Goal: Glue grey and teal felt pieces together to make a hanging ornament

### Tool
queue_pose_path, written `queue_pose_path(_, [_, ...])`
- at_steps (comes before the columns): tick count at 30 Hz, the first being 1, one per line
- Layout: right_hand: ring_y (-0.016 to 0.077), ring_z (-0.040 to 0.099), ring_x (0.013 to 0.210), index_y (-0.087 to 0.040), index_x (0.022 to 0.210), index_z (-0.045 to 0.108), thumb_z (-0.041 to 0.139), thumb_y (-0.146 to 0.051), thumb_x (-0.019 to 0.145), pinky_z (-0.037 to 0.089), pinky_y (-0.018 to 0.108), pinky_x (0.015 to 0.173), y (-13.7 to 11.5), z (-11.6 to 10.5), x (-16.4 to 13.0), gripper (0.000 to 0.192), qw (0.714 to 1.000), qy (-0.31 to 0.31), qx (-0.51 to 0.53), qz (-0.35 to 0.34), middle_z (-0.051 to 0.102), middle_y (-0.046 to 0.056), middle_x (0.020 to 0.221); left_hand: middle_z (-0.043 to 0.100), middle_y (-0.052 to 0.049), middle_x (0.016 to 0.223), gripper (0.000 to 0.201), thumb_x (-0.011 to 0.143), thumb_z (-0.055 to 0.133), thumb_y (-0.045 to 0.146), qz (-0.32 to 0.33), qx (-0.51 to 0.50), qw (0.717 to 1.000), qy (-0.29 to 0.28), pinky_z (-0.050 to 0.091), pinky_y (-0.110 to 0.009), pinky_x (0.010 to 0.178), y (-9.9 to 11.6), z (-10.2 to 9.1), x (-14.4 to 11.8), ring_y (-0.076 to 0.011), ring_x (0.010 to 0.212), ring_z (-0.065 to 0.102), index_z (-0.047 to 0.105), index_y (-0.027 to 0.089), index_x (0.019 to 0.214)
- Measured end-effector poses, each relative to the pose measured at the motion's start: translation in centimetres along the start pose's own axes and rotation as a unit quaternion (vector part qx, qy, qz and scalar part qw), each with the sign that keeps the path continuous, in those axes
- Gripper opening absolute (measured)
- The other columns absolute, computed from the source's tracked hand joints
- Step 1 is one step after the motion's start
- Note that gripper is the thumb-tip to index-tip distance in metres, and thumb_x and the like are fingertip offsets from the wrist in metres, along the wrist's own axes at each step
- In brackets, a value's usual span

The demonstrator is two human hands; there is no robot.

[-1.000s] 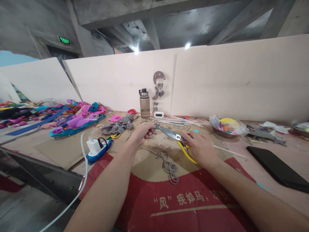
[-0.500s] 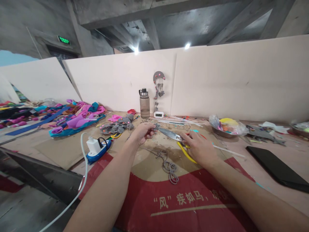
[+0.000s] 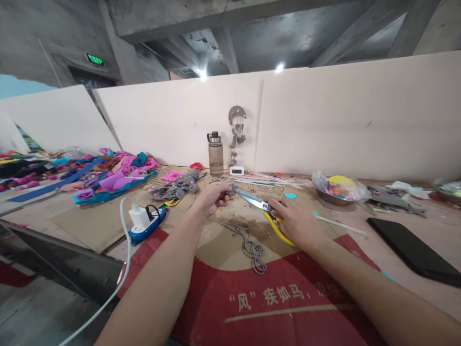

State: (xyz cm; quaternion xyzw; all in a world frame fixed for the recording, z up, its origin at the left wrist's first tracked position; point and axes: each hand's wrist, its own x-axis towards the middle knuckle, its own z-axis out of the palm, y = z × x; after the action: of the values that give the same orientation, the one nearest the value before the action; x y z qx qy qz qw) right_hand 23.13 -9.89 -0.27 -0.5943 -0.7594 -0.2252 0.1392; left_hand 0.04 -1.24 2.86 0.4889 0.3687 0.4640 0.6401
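My left hand (image 3: 216, 198) pinches a small grey felt-like piece (image 3: 234, 187) with its fingertips. In my right hand (image 3: 297, 221) is a pair of scissors (image 3: 254, 199) with silver blades and yellow handles, and its fingers are wrapped round them. The blades point left, and their tips reach the grey piece at my left fingertips. Below the hands, a loose coil of grey cord (image 3: 254, 250) lies on the cardboard (image 3: 216, 254). A turquoise scrap (image 3: 290, 196) lies just beyond my right hand.
A bottle (image 3: 216, 156) and a small white digital clock (image 3: 236, 171) stand by the board, where a grey moon hanging (image 3: 237, 115) is up. Grey pieces (image 3: 173, 188) lie left, near a blue power strip (image 3: 147, 228). A bowl (image 3: 338, 194) and black phone (image 3: 414, 250) are right.
The scissors' handles have come together and the blades have closed up. My right hand has shifted slightly, and the turquoise scrap beyond it shows more fully. My left hand stays nearly still.
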Motion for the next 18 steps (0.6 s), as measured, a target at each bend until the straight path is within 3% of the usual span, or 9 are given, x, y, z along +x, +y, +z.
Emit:
queue_pose_path(6, [0.0201, 0.057, 0.084, -0.024, 0.114, 0.058, 0.044, -0.022, 0.09, 0.028, 0.027, 0.058, 0.1, 0.2, 0.0, 0.028, 1.0, 0.011, 0.028, -0.001, 0.063, 0.007, 0.099, 0.05, 0.0, 0.057, 0.012, 0.062, 0.058, 0.011, -0.007, -0.01, 1.0, -0.007, 0.016, -0.013, 0.033, 0.1, -0.1, 0.1, -0.0021, 0.039, 0.039, 0.046, 0.014, 0.062])
queue_pose_path(12, [0.0177, 0.055, 0.082, -0.021, 0.112, 0.059, 0.045, -0.004, 0.075, 0.036, 0.026, 0.065, 0.5, 0.9, 0.4, 0.043, 0.984, 0.054, 0.165, 0.025, 0.062, 0.007, 0.093, 0.051, -0.001, 0.056, 0.012, 0.062, 0.058, 0.011, -0.011, -0.001, 1.0, 0.021, 0.017, -0.012, 0.032, 0.3, 0.1, 0.0, -0.0024, 0.04, 0.039, 0.047, 0.013, 0.061])
queue_pose_path(18, [0.0177, 0.054, 0.08, -0.025, 0.118, 0.055, 0.05, -0.013, 0.08, 0.033, 0.025, 0.062, 0.5, 0.9, 0.4, 0.041, 0.989, 0.027, 0.144, 0.018, 0.057, 0.007, 0.096, 0.051, 0.0, 0.057, 0.014, 0.061, 0.061, 0.011, -0.005, -0.011, 1.0, 0.015, 0.017, -0.012, 0.033, 0.2, 0.0, 0.0, -0.0022, 0.041, 0.039, 0.047, 0.013, 0.061])
